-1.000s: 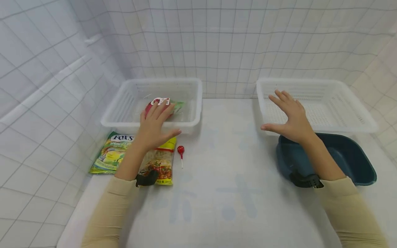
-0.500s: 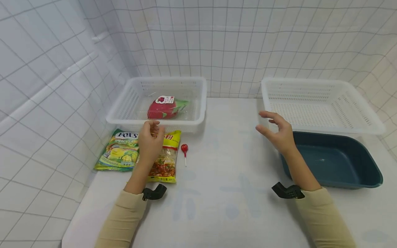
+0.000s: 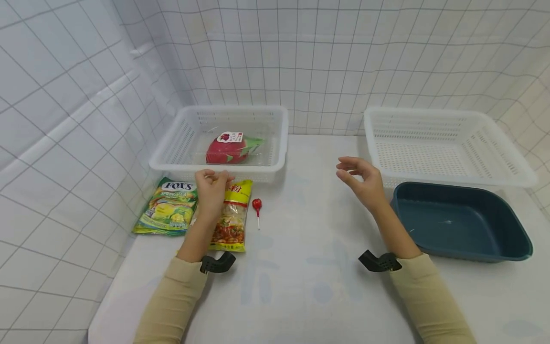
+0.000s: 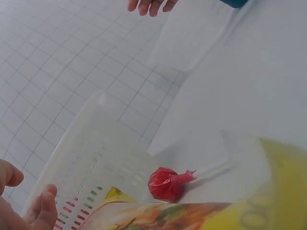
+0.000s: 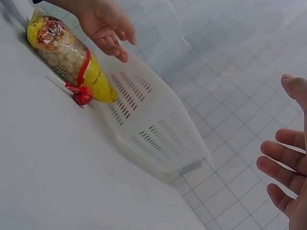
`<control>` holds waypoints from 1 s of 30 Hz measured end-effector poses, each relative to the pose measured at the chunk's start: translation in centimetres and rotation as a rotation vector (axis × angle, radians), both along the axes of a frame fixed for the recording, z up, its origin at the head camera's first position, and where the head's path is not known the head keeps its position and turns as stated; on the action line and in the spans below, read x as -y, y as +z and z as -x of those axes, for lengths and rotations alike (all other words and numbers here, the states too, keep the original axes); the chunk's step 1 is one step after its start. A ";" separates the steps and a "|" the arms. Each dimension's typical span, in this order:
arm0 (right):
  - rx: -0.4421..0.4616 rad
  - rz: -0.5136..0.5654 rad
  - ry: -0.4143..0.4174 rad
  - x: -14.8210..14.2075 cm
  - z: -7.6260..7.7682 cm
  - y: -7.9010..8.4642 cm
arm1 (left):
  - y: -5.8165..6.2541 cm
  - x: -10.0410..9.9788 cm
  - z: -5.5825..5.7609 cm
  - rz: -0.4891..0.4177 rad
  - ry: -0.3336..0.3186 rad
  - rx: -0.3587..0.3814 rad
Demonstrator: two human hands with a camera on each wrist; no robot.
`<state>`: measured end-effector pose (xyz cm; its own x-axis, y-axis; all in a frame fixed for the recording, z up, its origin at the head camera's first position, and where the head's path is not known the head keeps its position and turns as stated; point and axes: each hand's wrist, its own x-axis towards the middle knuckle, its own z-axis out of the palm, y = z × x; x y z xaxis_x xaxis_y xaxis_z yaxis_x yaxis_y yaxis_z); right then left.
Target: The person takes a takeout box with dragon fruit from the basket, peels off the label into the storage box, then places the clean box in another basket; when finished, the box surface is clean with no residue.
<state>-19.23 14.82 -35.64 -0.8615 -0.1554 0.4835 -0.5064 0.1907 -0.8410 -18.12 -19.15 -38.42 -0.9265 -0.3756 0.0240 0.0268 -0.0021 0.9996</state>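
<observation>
My left hand (image 3: 210, 193) hovers above a yellow food bag (image 3: 234, 215), with fingers loosely bent and nothing in them. In the right wrist view a space shows between that hand and the bag (image 5: 62, 52). Part of the bag is hidden under the hand and forearm. A red lollipop (image 3: 257, 205) lies just right of the bag. Left of it is a green Fox's Spring Tea candy bag (image 3: 169, 208). Over the table, left of the dark blue bin, my right hand (image 3: 365, 184) hangs with relaxed, slightly bent fingers, holding nothing.
A white basket (image 3: 275, 168) at the back left contains a dragon fruit (image 3: 225, 150) in clear packaging. Another white basket (image 3: 429, 153) stands at the back right. In front of it sits the dark blue bin (image 3: 455, 224). Gridded white cloth walls (image 3: 322, 62) enclose the table.
Both hands have drawn back from over the baskets, and their spread fingers have relaxed into a bend. The right hand has moved left, off the bin. The objects keep their places.
</observation>
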 end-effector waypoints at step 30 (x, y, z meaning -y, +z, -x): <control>0.195 0.037 0.124 8.1 7.6 0.9 | -0.3 -0.8 2.1 -0.378 0.228 -0.081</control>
<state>-26.88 6.75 -34.70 -0.9146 -0.2514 0.3169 -0.3511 0.1045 -0.9305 -20.25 -18.31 -38.68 -0.8199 -0.5661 -0.0855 0.1468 -0.3522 0.9244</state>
